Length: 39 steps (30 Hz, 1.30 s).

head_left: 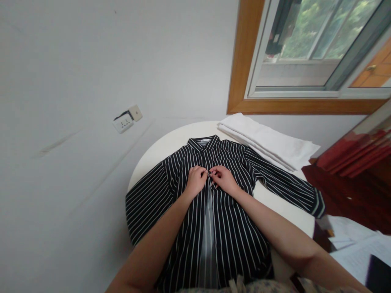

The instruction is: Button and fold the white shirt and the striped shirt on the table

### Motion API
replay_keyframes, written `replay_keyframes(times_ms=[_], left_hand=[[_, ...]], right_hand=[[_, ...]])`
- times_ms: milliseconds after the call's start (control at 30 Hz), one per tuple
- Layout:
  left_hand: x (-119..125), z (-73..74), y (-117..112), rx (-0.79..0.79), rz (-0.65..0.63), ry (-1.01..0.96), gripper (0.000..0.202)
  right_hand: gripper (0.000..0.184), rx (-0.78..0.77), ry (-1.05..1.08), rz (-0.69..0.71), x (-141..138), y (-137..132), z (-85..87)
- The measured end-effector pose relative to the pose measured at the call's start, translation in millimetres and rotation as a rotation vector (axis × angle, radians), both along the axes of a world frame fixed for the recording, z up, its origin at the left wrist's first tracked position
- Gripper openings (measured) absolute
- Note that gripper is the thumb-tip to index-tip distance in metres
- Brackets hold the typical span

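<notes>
A black shirt with white stripes (232, 228) lies face up on a round white table (152, 152), its collar pointing toward the wall and its sleeves spread to both sides. Below the chest the front parts, showing the grey inside of the back. My left hand (197, 179) pinches one front edge at chest height. Right beside it, my right hand (224, 179) has its fingers closed on the other front edge. The fingertips almost meet at the placket; any button between them is too small to make out.
Folded white cloth (269, 140) lies at the table's back right, next to the shirt's sleeve. A wall socket (123, 123) is at left, a wood-framed window (236, 81) behind. Papers (357, 248) lie at lower right, and a red curtain (354, 154) hangs beyond.
</notes>
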<state>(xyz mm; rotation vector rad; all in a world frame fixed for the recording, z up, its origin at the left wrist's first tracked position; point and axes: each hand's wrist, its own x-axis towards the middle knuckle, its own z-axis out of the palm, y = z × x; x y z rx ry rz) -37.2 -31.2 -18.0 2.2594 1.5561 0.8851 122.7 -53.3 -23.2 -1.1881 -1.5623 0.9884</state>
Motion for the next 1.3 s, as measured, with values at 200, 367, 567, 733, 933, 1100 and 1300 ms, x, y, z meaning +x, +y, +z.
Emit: replay_keyframes(times_ms=[200,367,567,733,933,1100,1300], left_hand=[[-0.4,-2.0,1.9,-0.015,0.03,-0.021,0.018],[-0.1,-2.1,3.0,-0.025,0.039,-0.014,0.018],[-2.3,-0.7,2.9,-0.008,0.026,-0.012,0.018],[-2.2,0.8,1.5,0.0,0.027,-0.006,0.02],[-0.7,1.5,-0.8,0.043,0.041,-0.023,0.021],[-1.2,0.7,-0.3,0.044,0.056,-0.046,0.013],[-0.3,3.7,-1.1,0.038,0.054,-0.053,0.01]], right_hand=[[0.021,-0.049,0.098,0.019,-1.5,0.6,-2.7],[0.021,-0.024,0.047,-0.001,0.2,1.4,-6.6],[0.023,0.238,-0.465,-0.067,1.7,-6.3,7.6],[0.031,0.273,-0.759,-0.075,0.6,-12.0,14.5],[0.032,0.249,-0.819,-0.07,0.5,-13.6,16.6],[0.032,0.241,-0.841,-0.061,-0.2,-15.4,20.2],[0.032,0.229,-0.854,-0.051,0.3,-15.3,20.9]])
